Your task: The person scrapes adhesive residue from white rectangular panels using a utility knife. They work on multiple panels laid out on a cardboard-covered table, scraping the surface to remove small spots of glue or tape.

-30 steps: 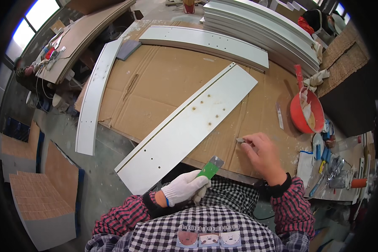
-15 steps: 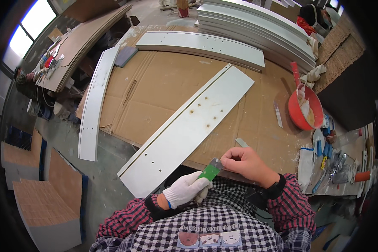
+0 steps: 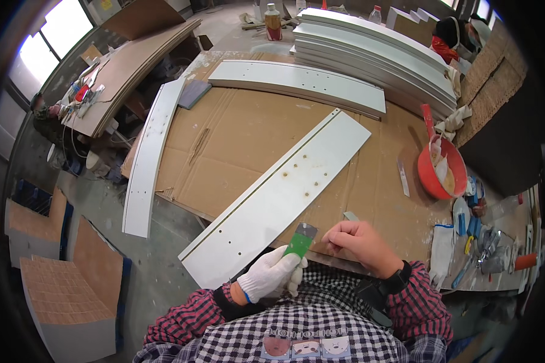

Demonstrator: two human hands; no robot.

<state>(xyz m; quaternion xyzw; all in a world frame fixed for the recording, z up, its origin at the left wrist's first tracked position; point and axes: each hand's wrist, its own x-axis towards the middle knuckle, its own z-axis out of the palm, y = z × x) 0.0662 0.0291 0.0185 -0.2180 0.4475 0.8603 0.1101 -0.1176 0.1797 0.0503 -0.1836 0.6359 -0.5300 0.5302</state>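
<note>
While the head camera looks down over a cardboard-covered workbench [image 3: 248, 145], the left hand [image 3: 271, 275], in a white knit glove, is closed around the green handle of a putty knife [image 3: 299, 241]. The knife points up and away from the person; its short, grey metal blade is smeared and sits just off the near edge of a long white panel [image 3: 278, 196]. The bare right hand [image 3: 360, 243] is curled loosely just right of the blade, fingertips pinched together beside it; whether they hold anything cannot be told. The panel lies diagonally across the cardboard, from near-left to far-right, flat and glossy, with a groove along one long side and small drilled holes, a few of them ringed with brownish marks near its middle. To the right stands an orange bowl [image 3: 457, 175] with pale filler in it. Farther back lies another white panel [image 3: 297, 81], and behind it a stack of white boards [image 3: 375, 48].
</note>
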